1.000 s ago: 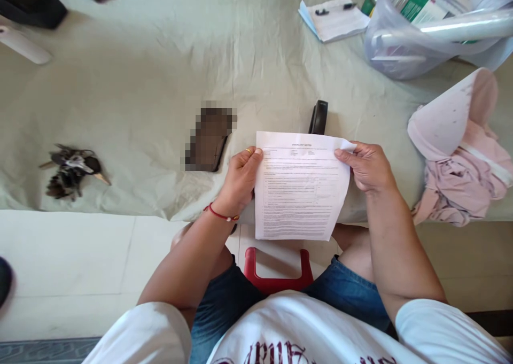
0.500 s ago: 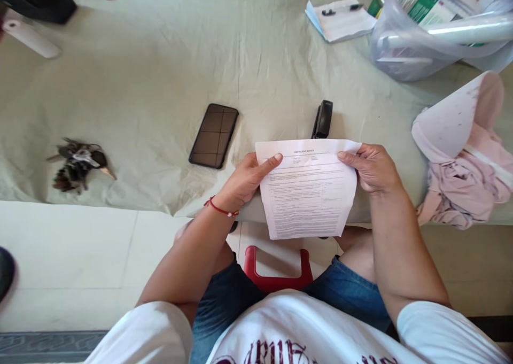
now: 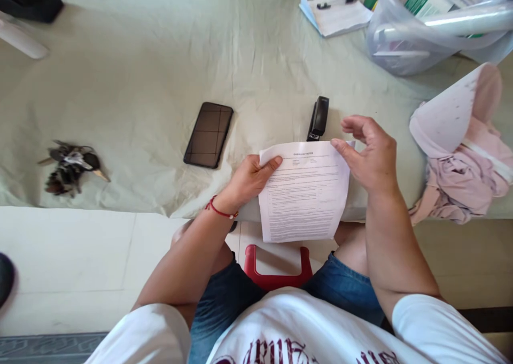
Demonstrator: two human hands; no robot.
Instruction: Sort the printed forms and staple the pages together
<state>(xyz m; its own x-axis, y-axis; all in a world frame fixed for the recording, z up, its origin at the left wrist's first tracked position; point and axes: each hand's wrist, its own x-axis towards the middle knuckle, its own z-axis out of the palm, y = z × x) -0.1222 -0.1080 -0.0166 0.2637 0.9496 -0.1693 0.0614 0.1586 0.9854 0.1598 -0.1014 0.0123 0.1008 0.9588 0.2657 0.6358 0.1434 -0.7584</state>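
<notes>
A printed sheet of paper is held up over the table's near edge, text facing me. My left hand pinches its upper left edge, thumb on the front and fingers behind. At the upper right corner, my right hand has its fingers lifted off and apart, with the thumb tip at the paper's edge. Just beyond the sheet's top edge lies a black stapler. A dark phone rests on the table to the left of the paper.
A bunch of keys lies at left. On the right are a pink cloth cap and a clear plastic bin of bottles and rolls. Behind sits a paper pad with a pen. A red stool is under me.
My right hand has opened, its fingers rising off the paper's upper right corner. My left hand keeps its pinch. The whole view has shifted slightly.
</notes>
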